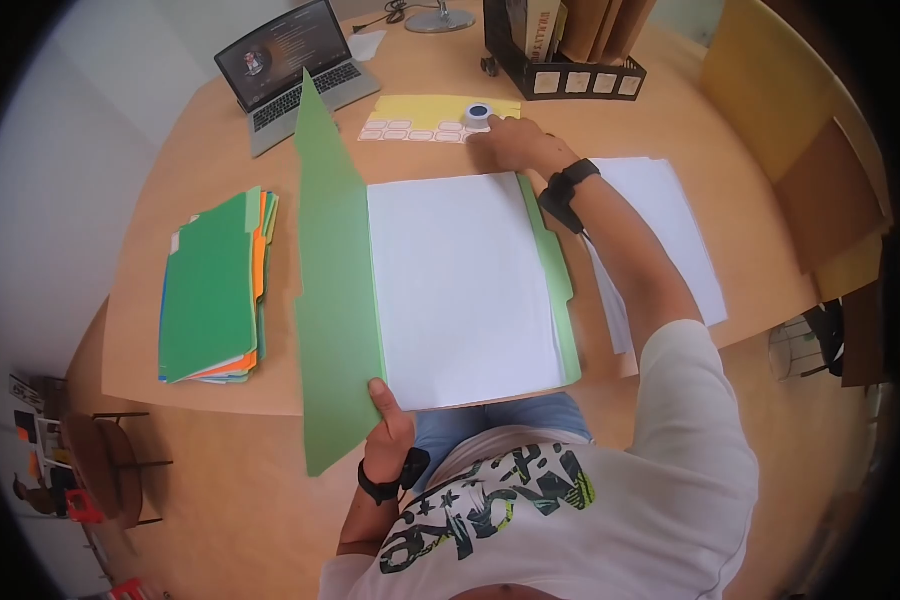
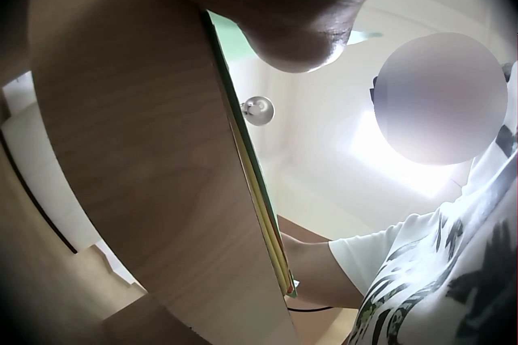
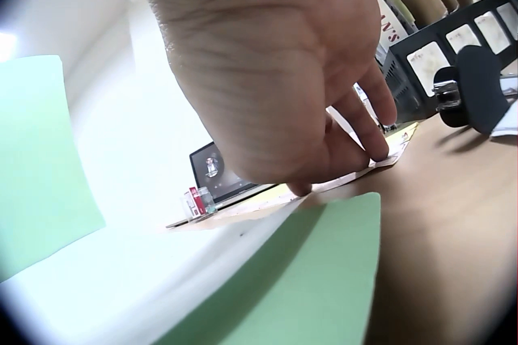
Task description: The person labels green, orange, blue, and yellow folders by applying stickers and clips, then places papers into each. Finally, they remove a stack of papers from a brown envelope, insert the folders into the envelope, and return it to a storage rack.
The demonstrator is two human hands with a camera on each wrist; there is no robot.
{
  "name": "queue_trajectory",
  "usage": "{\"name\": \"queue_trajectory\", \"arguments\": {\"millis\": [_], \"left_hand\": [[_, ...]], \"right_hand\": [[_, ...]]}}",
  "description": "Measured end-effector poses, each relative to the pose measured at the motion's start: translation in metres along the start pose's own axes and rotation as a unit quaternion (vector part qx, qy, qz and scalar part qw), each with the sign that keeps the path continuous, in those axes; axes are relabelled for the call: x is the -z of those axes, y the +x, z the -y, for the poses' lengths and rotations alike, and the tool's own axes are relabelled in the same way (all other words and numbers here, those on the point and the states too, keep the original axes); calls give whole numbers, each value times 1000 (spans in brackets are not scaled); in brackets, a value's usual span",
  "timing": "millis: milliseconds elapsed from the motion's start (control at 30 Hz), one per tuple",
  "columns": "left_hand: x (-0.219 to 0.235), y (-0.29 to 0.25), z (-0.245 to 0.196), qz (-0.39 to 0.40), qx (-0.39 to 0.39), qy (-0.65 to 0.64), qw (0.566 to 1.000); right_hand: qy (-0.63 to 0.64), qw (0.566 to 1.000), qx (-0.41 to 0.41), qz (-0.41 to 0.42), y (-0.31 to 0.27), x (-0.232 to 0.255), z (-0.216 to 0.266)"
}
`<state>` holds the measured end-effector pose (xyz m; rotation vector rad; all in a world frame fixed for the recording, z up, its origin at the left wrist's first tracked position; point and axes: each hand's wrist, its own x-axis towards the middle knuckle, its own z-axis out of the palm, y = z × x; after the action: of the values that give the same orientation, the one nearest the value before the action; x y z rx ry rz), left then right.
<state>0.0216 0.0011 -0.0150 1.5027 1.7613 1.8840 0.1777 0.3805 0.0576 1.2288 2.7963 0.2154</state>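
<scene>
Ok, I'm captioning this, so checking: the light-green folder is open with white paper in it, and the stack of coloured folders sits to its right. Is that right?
Not quite: in the head view, the stack of coloured folders sits to the left of the light-green folder, which is open with white paper in it.

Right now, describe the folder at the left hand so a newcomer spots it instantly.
On the wooden table, just right of the folder stack, find the light green folder at the left hand. Unlike the stacked ones, it is open, showing white paper.
</scene>
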Motion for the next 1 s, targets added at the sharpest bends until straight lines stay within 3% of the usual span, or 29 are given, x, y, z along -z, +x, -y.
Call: {"name": "queue_trajectory", "arguments": {"millis": [133,233,300,367,467,600,667,733,800,900,1000], "left_hand": [[5,4,-11,43,13,76,996],[3,14,-4,48,-78,98,991],[4,29,-24,92,-128,131,979],[5,30,-22,122,-149,179,965],[7,28,-23,168,-171,248,939],[0,26,-28,177,-184,311,915],[-1,25,-29,177,-188,321,911],[-2,24,-25,181,-195,322,909],[-2,23,-25,183,-196,332,904],[0,24,-26,187,-197,338,901],[0,24,-25,189,-197,336,902]], "right_hand": [[36,999,-14,-8,0,-1,2],[124,992,7,-33,3,-9,-13],[218,973,11,-71,1,-10,-32],[322,940,-2,-112,-3,-7,-43],[590,792,-101,-120,-25,18,-41],[547,829,21,-114,-39,41,-13],[456,865,154,-143,-33,32,17],[284,933,210,-66,-40,35,51],[82,968,235,-39,-31,23,84],[30,967,255,2,-32,30,112],[3,970,242,-10,-21,26,122]]}}
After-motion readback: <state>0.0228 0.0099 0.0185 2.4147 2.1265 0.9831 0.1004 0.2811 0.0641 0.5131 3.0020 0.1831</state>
